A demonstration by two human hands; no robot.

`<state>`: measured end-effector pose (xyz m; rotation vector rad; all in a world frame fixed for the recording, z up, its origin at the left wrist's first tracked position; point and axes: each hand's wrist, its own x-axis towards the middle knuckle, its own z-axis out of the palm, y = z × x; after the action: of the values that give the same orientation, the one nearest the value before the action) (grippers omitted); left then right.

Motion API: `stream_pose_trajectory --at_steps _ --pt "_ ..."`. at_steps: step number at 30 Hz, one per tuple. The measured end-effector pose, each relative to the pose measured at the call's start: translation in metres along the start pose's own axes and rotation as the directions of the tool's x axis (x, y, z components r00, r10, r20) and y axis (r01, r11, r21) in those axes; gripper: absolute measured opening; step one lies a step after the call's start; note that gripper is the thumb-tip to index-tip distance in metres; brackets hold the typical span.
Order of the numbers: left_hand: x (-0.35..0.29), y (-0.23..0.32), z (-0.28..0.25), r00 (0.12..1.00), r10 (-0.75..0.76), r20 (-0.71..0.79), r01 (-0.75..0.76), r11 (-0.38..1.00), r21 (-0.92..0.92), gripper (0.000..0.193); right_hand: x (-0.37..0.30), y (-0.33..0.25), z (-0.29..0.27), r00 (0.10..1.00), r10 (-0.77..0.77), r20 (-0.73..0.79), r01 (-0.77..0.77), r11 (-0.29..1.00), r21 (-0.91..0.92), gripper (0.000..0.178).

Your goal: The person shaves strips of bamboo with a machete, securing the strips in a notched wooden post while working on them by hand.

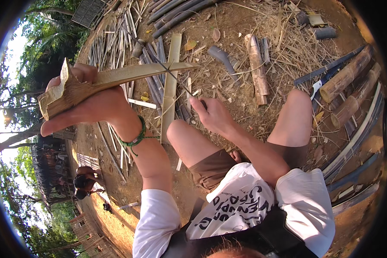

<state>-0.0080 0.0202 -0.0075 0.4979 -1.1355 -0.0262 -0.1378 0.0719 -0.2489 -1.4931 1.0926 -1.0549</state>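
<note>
Raised at the left, my left hand [92, 107] is closed around the thick end of a carved piece of wood [124, 75]. The wood is pale, with a brown underside, a short upright stub at the thick end and a long arm tapering to a point on the right. My right hand [214, 116], above my knees, is closed on a thin dark tool [178, 81], seen nearly edge-on. Its far end crosses the tapered arm near the tip; whether it touches the wood, I cannot tell. Most of its handle is hidden in my fingers.
On the ground ahead lie a split bamboo strip [173, 92], a bamboo section [256, 71] and pale sticks [118, 41]. A white-and-dark tool [316, 87] lies beside thick bamboo lengths [347, 73] at the right. Another person [85, 180] bends down at the far left.
</note>
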Motion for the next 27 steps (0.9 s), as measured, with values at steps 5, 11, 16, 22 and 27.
stream_pose_trajectory --at_steps 5,11,16,22,27 --pt "0.006 -0.002 -0.018 0.98 -0.023 0.198 0.074 0.964 -0.256 0.1 -0.016 -0.018 -0.015 0.999 0.033 0.0 -0.033 0.996 -0.079 0.068" --pt "0.005 -0.004 -0.006 0.973 -0.047 0.226 0.091 0.978 -0.188 0.102 -0.007 -0.015 -0.019 0.982 0.13 0.133 -0.152 0.974 0.165 0.06" --pt "0.015 -0.013 -0.013 0.985 -0.069 0.157 0.096 0.979 -0.177 0.098 -0.023 -0.06 -0.019 0.973 -0.215 -0.085 0.22 0.974 0.052 0.061" --pt "0.006 -0.001 -0.008 0.975 -0.066 0.214 0.109 0.974 -0.196 0.098 0.022 0.067 -0.008 0.941 0.335 0.046 -0.321 0.929 -0.184 0.072" --pt "0.015 0.0 -0.026 0.987 -0.075 0.141 0.098 0.982 -0.161 0.098 -0.027 -0.01 0.0 0.999 0.003 0.046 -0.005 0.999 0.039 0.068"
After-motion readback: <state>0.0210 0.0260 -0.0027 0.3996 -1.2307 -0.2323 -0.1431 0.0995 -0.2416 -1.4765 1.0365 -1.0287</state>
